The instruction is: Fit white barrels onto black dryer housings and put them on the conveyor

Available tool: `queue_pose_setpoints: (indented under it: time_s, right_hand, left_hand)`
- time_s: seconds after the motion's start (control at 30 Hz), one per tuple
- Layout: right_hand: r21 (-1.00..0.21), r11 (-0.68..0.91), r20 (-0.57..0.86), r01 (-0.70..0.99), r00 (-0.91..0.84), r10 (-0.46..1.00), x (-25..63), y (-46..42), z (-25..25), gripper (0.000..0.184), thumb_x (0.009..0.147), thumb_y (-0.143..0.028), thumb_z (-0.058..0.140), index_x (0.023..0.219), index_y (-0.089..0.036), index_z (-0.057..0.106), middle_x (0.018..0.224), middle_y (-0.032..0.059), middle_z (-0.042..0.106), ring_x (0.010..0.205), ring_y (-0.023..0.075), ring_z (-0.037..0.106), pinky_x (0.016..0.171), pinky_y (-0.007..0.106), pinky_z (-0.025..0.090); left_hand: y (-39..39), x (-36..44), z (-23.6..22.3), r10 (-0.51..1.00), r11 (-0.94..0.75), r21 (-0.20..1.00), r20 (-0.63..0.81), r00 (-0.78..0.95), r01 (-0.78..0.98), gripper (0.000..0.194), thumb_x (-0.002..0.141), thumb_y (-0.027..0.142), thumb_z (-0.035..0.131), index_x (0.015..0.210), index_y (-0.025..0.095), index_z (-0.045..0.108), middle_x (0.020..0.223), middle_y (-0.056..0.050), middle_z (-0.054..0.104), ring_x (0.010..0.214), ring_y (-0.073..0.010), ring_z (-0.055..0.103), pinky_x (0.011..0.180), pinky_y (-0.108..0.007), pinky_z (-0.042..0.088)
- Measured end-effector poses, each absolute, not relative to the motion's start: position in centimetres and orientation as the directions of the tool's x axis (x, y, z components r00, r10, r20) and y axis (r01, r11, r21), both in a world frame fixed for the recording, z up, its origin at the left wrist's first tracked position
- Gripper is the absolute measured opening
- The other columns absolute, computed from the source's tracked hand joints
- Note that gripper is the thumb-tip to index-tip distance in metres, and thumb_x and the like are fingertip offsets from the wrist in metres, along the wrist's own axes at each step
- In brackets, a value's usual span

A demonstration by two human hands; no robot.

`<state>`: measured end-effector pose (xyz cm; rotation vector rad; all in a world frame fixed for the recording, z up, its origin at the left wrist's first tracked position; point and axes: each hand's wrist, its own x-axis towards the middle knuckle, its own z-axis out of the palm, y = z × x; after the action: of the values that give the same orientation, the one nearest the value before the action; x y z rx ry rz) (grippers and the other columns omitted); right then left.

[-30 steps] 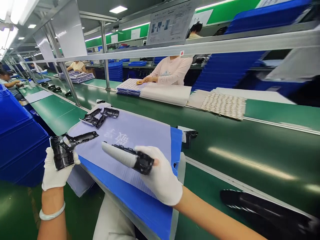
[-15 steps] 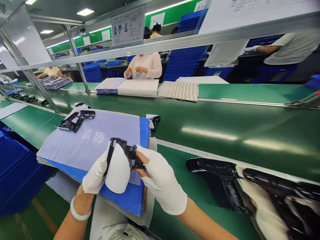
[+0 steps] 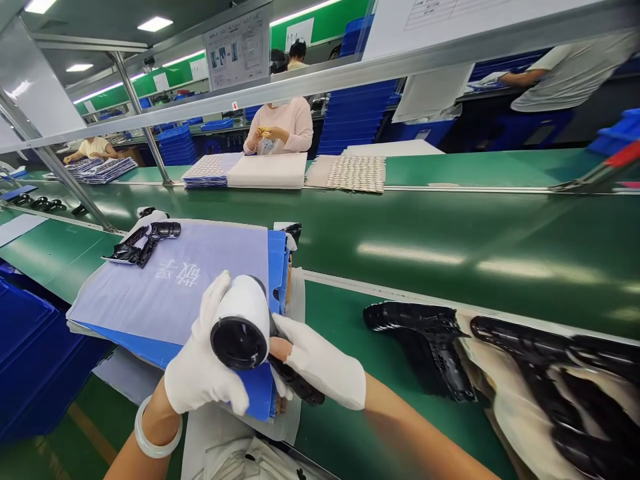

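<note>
A black pistol-shaped housing, like a hair dryer shell [image 3: 303, 383], is in my gloved right hand [image 3: 323, 360], its fingers closed round the handle. A white ribbed sleeve [image 3: 247, 300] wraps the barrel, whose dark round end [image 3: 240, 343] faces me. My gloved left hand [image 3: 205, 360] lies along the sleeve's left side, fingers stretched up and thumb apart below; whether it presses on the sleeve I cannot tell. Beneath both hands is a stack of pale and blue sheets [image 3: 135, 300]. Black housing parts [image 3: 145, 243] rest on its far left corner.
More black housings [image 3: 425, 333] lie at right, some on pale wrapping [image 3: 515, 413]. A green conveyor [image 3: 400, 227] runs beyond the bench, under a metal rail [image 3: 200, 107]. Blue bins [image 3: 30, 347] stand at left. Across the belt sits a person in pink [image 3: 285, 127].
The housing has turned so its round end faces me and the handle points down right. My left hand has loosened and spread its fingers. The view has shifted slightly.
</note>
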<state>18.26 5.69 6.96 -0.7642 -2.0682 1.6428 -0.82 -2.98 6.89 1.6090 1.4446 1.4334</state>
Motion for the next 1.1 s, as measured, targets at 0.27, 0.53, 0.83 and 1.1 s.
queue_pose_setpoints:
  time_s: [0.27,0.53,0.83,1.1]
  right_hand:
    - [-0.875,-0.459,-0.253,0.155,-0.954,0.160,18.1,4.4,3.9,0.077,0.077,-0.088,0.044,0.065,-0.013,0.058,0.053,0.0036,0.056,0.041,0.0089,0.046,0.039,0.021,0.038]
    - [-0.453,-0.884,-0.185,-0.114,-0.958,0.218,19.8,2.1,4.3,0.075,0.090,-0.081,0.008,0.098,-0.020,0.052,0.048,-0.0043,0.054,0.029,0.0115,0.044,0.034,0.019,0.034]
    - [-0.601,-0.763,-0.171,-0.240,-0.893,0.415,20.0,0.5,6.4,0.058,0.069,-0.073,0.068,0.081,-0.019,0.050,0.051,-0.0045,0.052,0.040,0.0071,0.040,0.042,0.017,0.030]
    - [-0.929,-0.364,-0.110,-0.062,-0.894,0.435,19.7,2.6,5.7,0.044,0.061,-0.054,0.075,0.073,-0.017,0.054,0.071,-0.0016,0.049,0.065,0.0106,0.040,0.060,0.024,0.036]
  left_hand:
    - [-1.7,1.1,9.4,0.882,-0.401,0.796,0.469,-0.042,0.453,0.069,0.048,0.048,0.095,0.102,0.019,0.064,0.089,-0.004,0.071,0.078,-0.0250,0.069,0.073,-0.038,0.058]
    - [-2.2,0.7,6.3,0.824,-0.490,0.825,0.544,-0.159,0.281,0.077,0.069,0.022,0.089,0.135,0.037,0.051,0.134,-0.005,0.062,0.125,-0.0242,0.059,0.107,-0.039,0.047]
    - [-2.7,1.1,5.9,0.902,-0.376,0.925,0.381,-0.202,0.064,0.061,0.080,0.041,0.079,0.136,0.033,0.055,0.132,-0.005,0.064,0.121,-0.0232,0.062,0.104,-0.032,0.050]
    - [-2.9,2.5,6.6,0.865,-0.341,0.906,0.407,-0.293,0.251,0.061,0.074,0.048,0.083,0.128,0.033,0.059,0.123,-0.003,0.064,0.112,-0.0220,0.064,0.093,-0.030,0.054]
